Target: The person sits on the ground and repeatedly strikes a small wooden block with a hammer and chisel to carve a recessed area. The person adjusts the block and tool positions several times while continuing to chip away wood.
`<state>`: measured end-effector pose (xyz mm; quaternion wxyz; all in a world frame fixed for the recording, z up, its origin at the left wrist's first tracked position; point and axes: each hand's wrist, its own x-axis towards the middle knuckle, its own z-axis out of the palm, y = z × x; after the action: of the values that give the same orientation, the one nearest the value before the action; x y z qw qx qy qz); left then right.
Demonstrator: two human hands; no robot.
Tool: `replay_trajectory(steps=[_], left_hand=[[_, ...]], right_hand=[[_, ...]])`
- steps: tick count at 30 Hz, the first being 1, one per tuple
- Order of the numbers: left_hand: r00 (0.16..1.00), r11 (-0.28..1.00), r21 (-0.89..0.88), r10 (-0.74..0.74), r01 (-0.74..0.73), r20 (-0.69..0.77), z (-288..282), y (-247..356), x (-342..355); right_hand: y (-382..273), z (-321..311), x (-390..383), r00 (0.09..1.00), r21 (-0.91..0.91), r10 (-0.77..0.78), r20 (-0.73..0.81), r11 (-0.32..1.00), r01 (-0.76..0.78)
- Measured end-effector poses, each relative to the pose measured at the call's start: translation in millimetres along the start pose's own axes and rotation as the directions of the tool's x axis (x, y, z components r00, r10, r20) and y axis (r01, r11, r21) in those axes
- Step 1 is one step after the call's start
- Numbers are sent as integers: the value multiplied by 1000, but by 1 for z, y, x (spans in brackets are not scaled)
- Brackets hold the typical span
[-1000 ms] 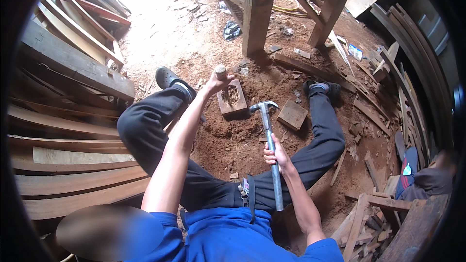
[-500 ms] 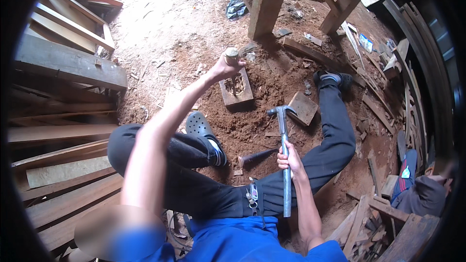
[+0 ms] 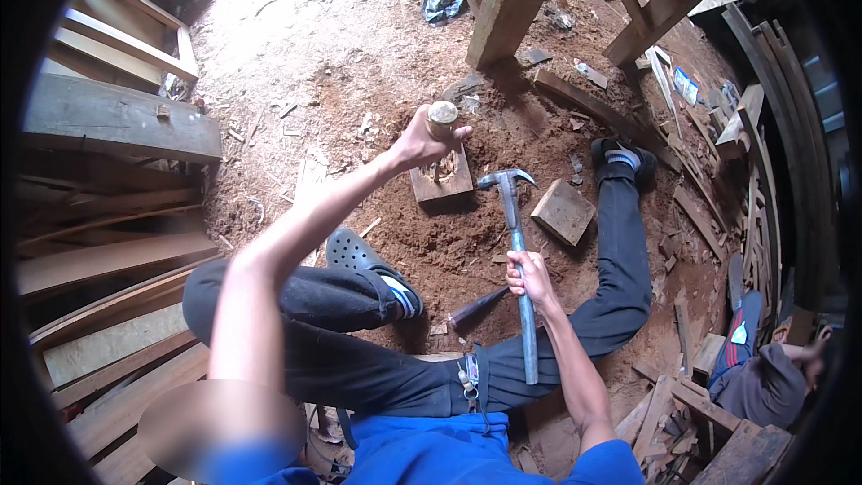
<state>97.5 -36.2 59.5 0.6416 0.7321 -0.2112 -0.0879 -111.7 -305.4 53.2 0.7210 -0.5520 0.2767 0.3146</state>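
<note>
My left hand (image 3: pixel 424 137) grips the round wooden handle of a chisel (image 3: pixel 443 116), held upright on a small square wood block (image 3: pixel 442 181) lying on the reddish dirt. My right hand (image 3: pixel 532 277) holds a claw hammer (image 3: pixel 518 251) by its metal shaft, the head raised just right of the block. I sit on the ground in dark trousers, my left leg folded with its grey clog (image 3: pixel 366 259) close in, my right leg stretched out to a dark shoe (image 3: pixel 620 154).
A second wood block (image 3: pixel 564 212) lies right of the hammer head. Another chisel-like tool (image 3: pixel 476 307) lies by my knee. Stacked planks (image 3: pixel 108 242) fill the left side, wooden posts (image 3: pixel 507 2) stand ahead, scrap timber (image 3: pixel 718 216) lines the right. Another person (image 3: pixel 763 377) sits at lower right.
My left leg has folded in, bringing the clog close to my body. The left hand stays on the chisel over the block; the hammer stays raised in my right hand.
</note>
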Motion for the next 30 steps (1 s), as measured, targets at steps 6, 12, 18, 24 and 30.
replay_trajectory(steps=[6,12,18,24,30], left_hand=[[924,970,232,18,77,-382,17,-14,-13],[920,974,228,107,-20,-377,38,-1,-6],[920,984,136,155,-112,-360,42,-5,-7],[904,982,68,190,-178,-383,46,-9,-6],[900,980,54,197,-191,-389,44,-9,-10]], right_hand=[[-45,16,-10,970,-313,-242,-14,923,225],[-133,46,-81,798,-419,-581,157,693,587],[-140,71,-93,735,-506,-594,327,547,667],[-137,68,-78,915,-610,-341,215,685,399],[-199,85,-143,760,-214,-556,337,741,637]])
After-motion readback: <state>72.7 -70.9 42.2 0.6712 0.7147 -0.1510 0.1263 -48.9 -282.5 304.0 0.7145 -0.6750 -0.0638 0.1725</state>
